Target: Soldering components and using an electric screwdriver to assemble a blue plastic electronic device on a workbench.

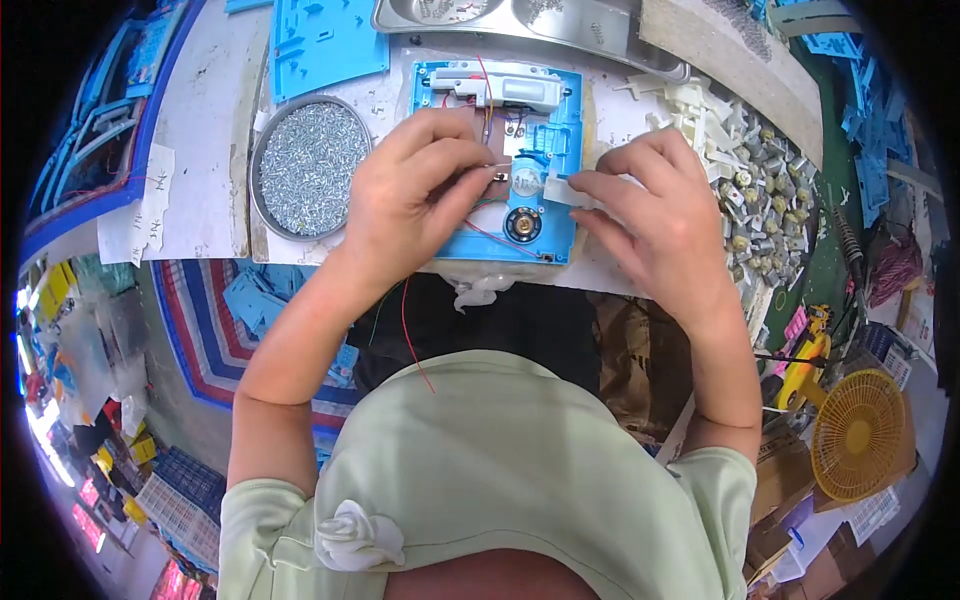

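A blue plastic casing (572, 128) lies open on the worktop, with a long white plastic part (505, 88) across its far end. A small round speaker (522, 225) sits in its near part, and a pale round piece (526, 181) lies just beyond. Over the casing's left side is my left hand (425, 190), thumb and fingertips pinched beside a small metal piece; what they grip is too small to name. My right hand (655, 205) pinches a white plastic piece (570, 190) at the right edge. Thin wires run through the casing; a red wire (405, 320) hangs toward me.
A round tray (257, 190) of small screws stands left. Metal trays (620, 45) sit at the far side. White plastic parts and small motors (760, 190) pile up at right. A blue panel (330, 45) lies far left; a yellow fan (858, 436) stands lower right.
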Available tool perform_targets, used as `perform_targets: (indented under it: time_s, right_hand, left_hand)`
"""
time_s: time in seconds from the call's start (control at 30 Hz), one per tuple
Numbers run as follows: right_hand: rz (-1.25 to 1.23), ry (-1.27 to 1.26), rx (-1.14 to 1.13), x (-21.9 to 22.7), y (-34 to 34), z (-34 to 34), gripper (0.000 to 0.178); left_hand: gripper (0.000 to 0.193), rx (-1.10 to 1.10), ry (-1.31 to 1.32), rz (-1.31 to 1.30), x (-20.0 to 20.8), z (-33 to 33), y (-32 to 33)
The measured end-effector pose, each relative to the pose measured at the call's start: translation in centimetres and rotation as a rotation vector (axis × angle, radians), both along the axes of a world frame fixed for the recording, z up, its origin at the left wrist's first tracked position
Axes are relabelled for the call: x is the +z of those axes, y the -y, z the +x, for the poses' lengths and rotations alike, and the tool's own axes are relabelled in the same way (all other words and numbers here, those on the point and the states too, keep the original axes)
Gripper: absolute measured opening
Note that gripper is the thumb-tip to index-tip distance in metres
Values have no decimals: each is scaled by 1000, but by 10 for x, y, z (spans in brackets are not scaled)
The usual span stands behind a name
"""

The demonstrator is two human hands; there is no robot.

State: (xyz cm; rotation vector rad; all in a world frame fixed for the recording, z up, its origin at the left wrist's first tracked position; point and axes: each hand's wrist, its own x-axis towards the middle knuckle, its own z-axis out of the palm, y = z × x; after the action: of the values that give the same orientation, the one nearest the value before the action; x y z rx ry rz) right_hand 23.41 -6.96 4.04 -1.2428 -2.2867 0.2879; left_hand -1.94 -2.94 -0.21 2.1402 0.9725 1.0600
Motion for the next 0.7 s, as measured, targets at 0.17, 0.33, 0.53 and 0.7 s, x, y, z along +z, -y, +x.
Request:
perform_targets:
  time_s: [0.17,0.33,0.53,0.7]
  right_hand:
    - [22,191,134,19,-14,-16,33]
    - [-31,-125,166,-17,-25,0,30]
    - [7,-262,146,-46,-20,0,30]
    - [-15,-141,56,-36,-12,-20,25]
  left_hand:
    - [17,10,56,-29,-6,4,3]
    - [19,1,66,-14,-6,3,3]
    - [20,0,59,-6,-8,6,1]
    - [18,2,24,-32,-3,4,1]
